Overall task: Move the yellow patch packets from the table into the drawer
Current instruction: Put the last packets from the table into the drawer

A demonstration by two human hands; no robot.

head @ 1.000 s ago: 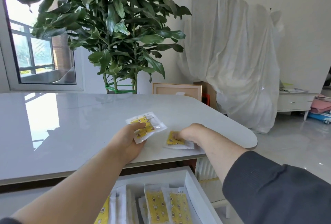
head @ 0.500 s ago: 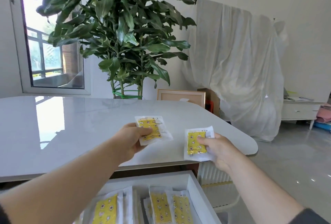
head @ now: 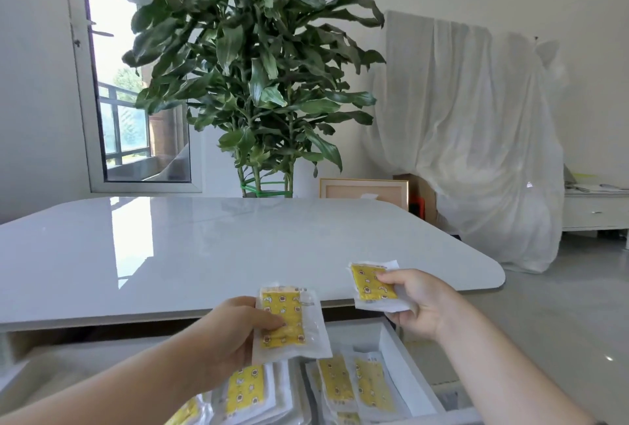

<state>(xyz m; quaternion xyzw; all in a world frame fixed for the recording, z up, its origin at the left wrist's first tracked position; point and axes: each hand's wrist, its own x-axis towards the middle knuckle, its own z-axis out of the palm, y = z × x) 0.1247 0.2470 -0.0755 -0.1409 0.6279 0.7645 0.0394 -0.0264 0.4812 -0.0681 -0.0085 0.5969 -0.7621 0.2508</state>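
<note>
Bright daylight, coming from the window (head: 112, 50) at upper left; its upper pane is blown out white. Hard glare streak on the glossy table (head: 132, 241), with a faint reflection of the plant (head: 258, 60). The leaves are backlit, dark and a bit smeared. Small specular spots on the floor (head: 561, 322) at right. Shadows are soft, darkest under the table edge. Wide-angle bending makes the window frame lean. Left hand (head: 235, 329) and right hand (head: 418, 302) are evenly lit; the yellow patch packets (head: 282, 319) they hold are slightly soft.
</note>
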